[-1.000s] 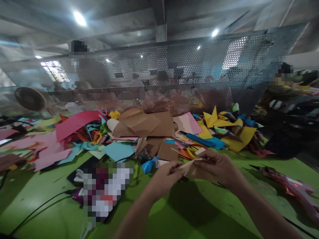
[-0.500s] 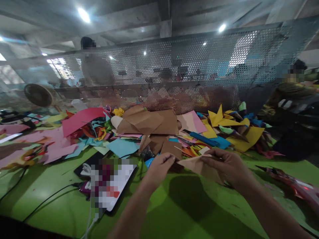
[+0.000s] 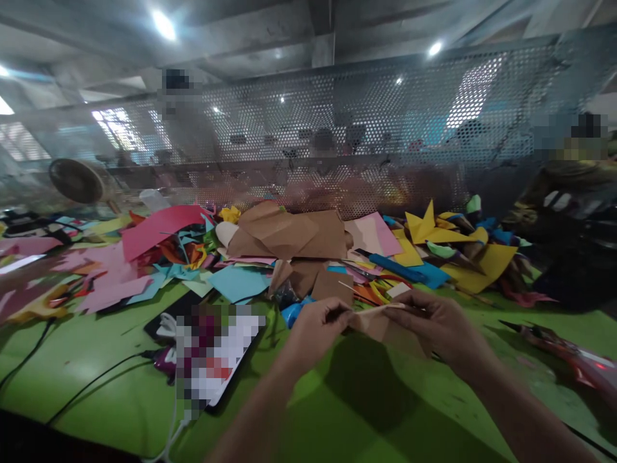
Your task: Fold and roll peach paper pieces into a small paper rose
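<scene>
Low over the green table, a piece of tan paper [image 3: 380, 326] is stretched between my two hands. My left hand [image 3: 321, 328] pinches its left end between thumb and fingers. My right hand [image 3: 429, 318] grips the upper right edge, with the thumb underneath partly hidden. The paper looks folded along its top edge. Just behind my hands lie brown paper sheets [image 3: 332, 286] and a small blue object [image 3: 292, 314] that I cannot make out.
Coloured paper scraps [image 3: 241, 284] heap along the back below a perforated metal screen [image 3: 289, 141]. A phone [image 3: 229, 360] with cables lies left, a glue gun [image 3: 569, 354] right. A fan [image 3: 77, 181] stands far left. People [image 3: 186, 128] are beyond.
My left hand has moved right and now pinches the paper's left end, closer to my right hand. The paper's left tip is now covered by my fingers.
</scene>
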`<state>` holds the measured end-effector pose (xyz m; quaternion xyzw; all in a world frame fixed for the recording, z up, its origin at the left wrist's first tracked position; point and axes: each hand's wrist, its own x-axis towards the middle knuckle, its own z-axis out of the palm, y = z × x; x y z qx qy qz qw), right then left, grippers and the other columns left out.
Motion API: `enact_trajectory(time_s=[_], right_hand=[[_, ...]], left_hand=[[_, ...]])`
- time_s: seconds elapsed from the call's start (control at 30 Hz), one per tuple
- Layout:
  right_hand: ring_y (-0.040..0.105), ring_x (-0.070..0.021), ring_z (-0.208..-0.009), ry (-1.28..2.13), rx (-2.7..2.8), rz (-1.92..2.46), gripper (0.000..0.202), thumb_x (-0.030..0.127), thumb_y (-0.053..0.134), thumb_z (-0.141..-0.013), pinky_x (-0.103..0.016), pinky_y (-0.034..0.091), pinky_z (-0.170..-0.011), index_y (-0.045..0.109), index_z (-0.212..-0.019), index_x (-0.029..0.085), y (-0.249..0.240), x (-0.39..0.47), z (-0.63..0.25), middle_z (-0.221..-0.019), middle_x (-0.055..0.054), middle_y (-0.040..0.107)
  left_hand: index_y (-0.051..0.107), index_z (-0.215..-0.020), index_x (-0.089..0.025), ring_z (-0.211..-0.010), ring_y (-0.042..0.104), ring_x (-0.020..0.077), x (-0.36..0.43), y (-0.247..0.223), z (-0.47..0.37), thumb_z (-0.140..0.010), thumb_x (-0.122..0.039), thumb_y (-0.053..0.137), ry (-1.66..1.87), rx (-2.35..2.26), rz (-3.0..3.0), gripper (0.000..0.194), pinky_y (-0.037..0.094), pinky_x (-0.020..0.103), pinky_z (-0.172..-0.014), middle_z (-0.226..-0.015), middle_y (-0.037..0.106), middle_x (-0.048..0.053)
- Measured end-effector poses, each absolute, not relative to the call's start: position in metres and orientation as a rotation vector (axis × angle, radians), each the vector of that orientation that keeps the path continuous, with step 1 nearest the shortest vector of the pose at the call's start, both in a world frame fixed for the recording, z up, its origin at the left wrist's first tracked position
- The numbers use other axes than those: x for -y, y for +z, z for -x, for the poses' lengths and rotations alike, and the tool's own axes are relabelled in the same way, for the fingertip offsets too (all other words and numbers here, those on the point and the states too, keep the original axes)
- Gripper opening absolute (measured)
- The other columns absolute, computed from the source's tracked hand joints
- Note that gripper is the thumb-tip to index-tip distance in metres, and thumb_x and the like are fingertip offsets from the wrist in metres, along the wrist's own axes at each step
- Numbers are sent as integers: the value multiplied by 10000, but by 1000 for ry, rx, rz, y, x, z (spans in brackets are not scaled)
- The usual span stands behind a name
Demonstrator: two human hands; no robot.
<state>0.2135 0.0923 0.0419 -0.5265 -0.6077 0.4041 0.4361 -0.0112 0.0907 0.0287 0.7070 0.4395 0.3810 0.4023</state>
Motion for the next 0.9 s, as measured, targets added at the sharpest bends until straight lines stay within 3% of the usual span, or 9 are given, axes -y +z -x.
enact_trajectory(time_s=[0.23, 0.53, 0.73, 0.9], right_hand=[[619, -192, -670, 946, 1587, 1283, 338, 530, 768, -677, -273, 481, -582, 714, -719, 199, 43, -87, -206, -695, -41, 683], [591, -176, -622, 971, 1613, 1259, 359, 552, 737, -711, -262, 445, -521, 745, -752, 195, 44, -83, -199, -680, -42, 681], [611, -187, -648, 1041, 1598, 1211, 332, 526, 747, -713, -273, 478, -569, 730, -720, 195, 42, -82, -195, -672, -39, 685], [663, -229, -769, 1010, 1583, 1182, 316, 505, 754, -699, -311, 523, -671, 731, -814, 212, 45, -81, -191, -809, -63, 728]], left_hand=[[717, -926, -177, -776, 609, 161, -88, 34, 6, -918, -363, 551, 939, -998, -1809, 250, 426, 240, -678, -828, 703, 26], [688, -806, -171, -715, 576, 158, -89, 30, 3, -899, -260, 543, 966, -1102, -1886, 194, 392, 242, -647, -750, 678, 18], [624, -800, -176, -693, 509, 138, -88, 28, 1, -974, -348, 431, 864, -1036, -1969, 312, 338, 239, -622, -731, 596, -8], [544, -750, -182, -676, 462, 131, -86, 26, -3, -984, -357, 422, 868, -1067, -1985, 316, 293, 241, -596, -703, 522, -26]])
